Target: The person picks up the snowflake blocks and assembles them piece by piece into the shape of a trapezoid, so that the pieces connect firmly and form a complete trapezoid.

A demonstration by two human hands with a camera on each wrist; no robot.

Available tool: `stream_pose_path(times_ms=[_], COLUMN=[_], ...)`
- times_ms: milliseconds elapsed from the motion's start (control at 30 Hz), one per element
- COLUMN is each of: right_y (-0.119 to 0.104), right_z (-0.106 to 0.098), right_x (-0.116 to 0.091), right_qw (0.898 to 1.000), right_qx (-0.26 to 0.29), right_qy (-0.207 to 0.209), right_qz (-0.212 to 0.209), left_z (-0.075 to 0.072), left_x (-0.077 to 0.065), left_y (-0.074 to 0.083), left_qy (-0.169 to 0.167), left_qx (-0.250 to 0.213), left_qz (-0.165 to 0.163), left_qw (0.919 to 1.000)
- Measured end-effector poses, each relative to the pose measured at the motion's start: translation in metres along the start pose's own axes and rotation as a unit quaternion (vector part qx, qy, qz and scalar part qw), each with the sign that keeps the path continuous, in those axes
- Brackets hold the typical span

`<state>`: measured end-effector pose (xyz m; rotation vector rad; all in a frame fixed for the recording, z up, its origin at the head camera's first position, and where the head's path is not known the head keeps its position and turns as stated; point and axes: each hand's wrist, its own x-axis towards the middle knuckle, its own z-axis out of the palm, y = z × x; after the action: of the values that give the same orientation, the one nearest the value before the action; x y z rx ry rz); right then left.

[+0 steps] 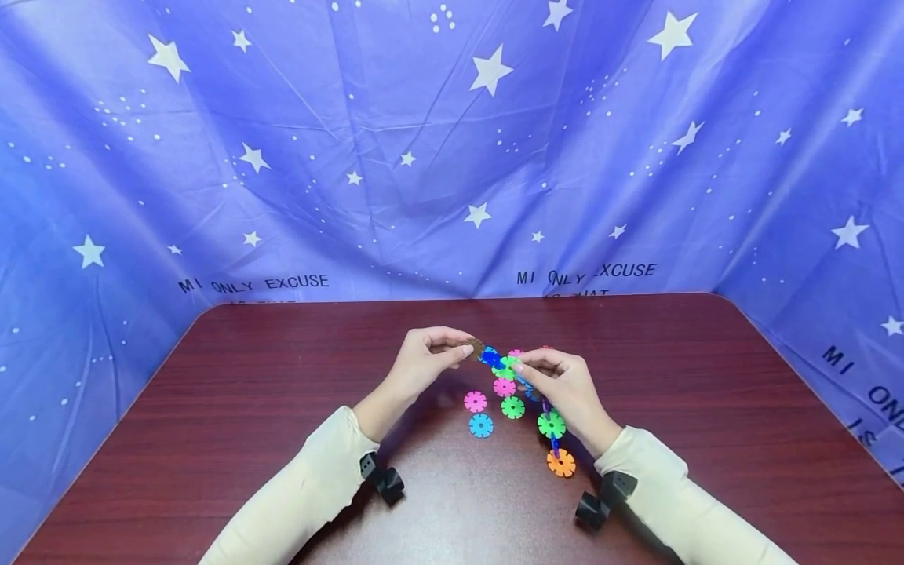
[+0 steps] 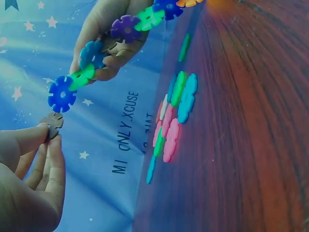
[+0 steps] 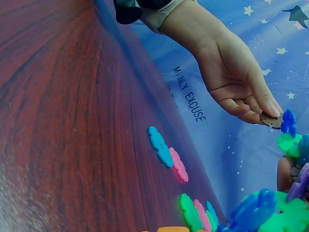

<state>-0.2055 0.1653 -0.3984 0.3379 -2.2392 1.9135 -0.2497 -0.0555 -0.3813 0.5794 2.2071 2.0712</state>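
Between the thumb and fingers of my left hand is a brown notched snowflake disc. It meets the edge of a dark blue disc at one end of a chain of interlocked discs. My right hand grips that chain by a green disc and a light blue disc beside it. Past the right hand, the chain hangs toward me through a purple disc, another green disc and a dark blue one, down to an orange disc. The right palm hides part of the chain.
Loose discs lie flat on the dark red table below the hands, among them a pink disc, a light blue disc and a green disc. A blue star-printed curtain surrounds the table's back and sides.
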Motion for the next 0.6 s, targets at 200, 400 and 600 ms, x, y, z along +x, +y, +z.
stream_pose_path(times_ms=[200,400,600], right_y=[0.0001,-0.0007,-0.002], right_z=[-0.0004,-0.0008,-0.0016], right_x=[0.0,-0.0006,-0.0011], right_qw=[1.0,1.0,1.0], right_qx=[-0.002,-0.005,-0.012], right_qy=[-0.001,-0.003,-0.009], right_qz=[-0.006,-0.005,-0.008], left_z=[-0.0005,-0.0011,-0.0013], left_x=[-0.0022,-0.0026,-0.0017], left_y=[0.0033,0.0044,0.0037], left_qy=[0.002,0.003,-0.017], left_qx=[0.008,0.024,0.037], left_qz=[0.016,0.042,0.058], left_qw=[0.9998,0.9988,0.9975])
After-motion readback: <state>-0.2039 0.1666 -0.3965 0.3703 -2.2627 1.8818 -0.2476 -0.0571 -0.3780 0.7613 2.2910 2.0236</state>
